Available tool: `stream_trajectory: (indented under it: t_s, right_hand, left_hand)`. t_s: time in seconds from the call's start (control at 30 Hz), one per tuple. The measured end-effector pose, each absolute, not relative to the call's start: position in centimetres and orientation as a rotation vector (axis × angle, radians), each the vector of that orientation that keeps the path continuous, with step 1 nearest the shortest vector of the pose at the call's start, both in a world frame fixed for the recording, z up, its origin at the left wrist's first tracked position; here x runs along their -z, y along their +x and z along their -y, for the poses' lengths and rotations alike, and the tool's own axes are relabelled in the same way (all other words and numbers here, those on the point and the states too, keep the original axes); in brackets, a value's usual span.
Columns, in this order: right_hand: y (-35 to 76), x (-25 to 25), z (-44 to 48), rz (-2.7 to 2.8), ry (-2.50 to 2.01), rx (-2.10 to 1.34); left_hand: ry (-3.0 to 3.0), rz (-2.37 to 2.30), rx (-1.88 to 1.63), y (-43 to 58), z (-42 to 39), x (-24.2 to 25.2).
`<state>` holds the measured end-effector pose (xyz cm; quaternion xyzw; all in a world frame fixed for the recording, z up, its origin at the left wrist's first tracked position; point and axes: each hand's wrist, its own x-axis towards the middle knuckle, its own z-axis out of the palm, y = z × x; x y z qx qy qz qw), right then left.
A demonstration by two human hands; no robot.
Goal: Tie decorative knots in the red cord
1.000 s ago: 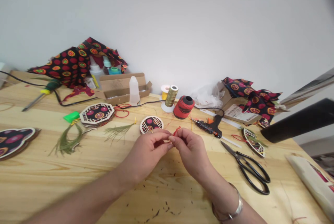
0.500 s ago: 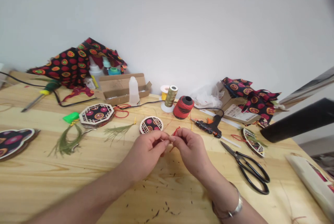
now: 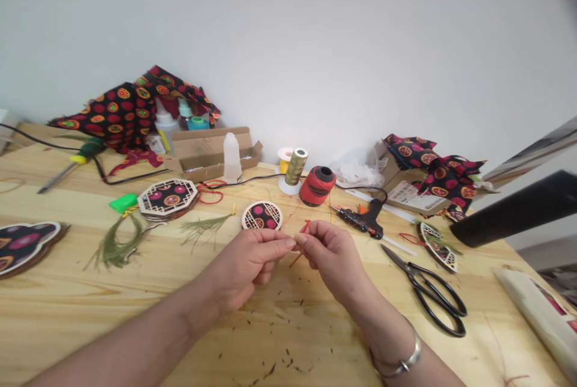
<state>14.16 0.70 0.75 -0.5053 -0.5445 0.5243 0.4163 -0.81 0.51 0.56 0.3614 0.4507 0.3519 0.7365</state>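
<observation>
Both hands meet over the middle of the table, fingertips touching. My right hand [image 3: 331, 258] pinches a thin red cord [image 3: 295, 259], whose ends stick out above and below the fingers. My left hand [image 3: 256, 261] is closed in a pinch against the same cord, though the part between its fingertips is mostly hidden. Just beyond the left knuckles lies a round wooden lattice piece [image 3: 262, 216] with patterned fabric inside. Behind the hands stands a spool of red cord [image 3: 317, 185], beside an olive thread spool [image 3: 296, 166].
Black-handled scissors [image 3: 435, 297] and a glue gun [image 3: 364, 220] lie to the right. Left are an octagonal fabric piece [image 3: 167, 198], green tassels [image 3: 118, 243] and a screwdriver [image 3: 74, 161]. A cardboard box [image 3: 198, 149] and white bottle [image 3: 232, 158] stand at the back. Dark scraps [image 3: 270, 369] dot the front.
My left hand has turned slightly and its thumb is now straighter along the index finger. The right hand has barely shifted and keeps its pinch on the red cord.
</observation>
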Motion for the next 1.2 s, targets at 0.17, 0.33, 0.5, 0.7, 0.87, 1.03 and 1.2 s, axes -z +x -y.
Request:
stream_trajectory:
  t_s: [0.17, 0.33, 0.5, 0.7, 0.87, 1.03, 1.2]
  right_hand:
    - [14.2, -0.8, -0.7, 1.280, -1.232, -1.409]
    - [14.1, -0.9, -0.7, 1.258, -1.222, -1.436]
    - [14.1, -1.1, -0.6, 1.253, -1.243, -1.446]
    - [14.1, -1.1, -0.7, 1.318, -1.272, -1.392]
    - [14.2, -1.2, -0.7, 1.380, -1.301, -1.341]
    - [14.4, -1.1, -0.6, 1.457, -1.298, -1.257]
    - [14.3, -0.6, -0.5, 1.581, -1.342, -1.015]
  left_hand:
    - [0.731, -0.962, -0.770, -0.8, -0.7, -0.6]
    - [0.770, -0.965, -0.747, -0.8, -0.7, -0.7]
    - [0.897, -1.015, -0.772, -0.7, -0.3, -0.7]
    - [1.223, -1.091, -0.905, -0.9, -0.4, -0.7]
    - [1.411, -1.159, -0.857, -0.9, -0.5, -1.2]
    - [1.391, -1.377, -0.998, -0.8, -0.2, -2.1]
    - [1.229, -1.268, -0.799, -0.6, 0.1, -2.1]
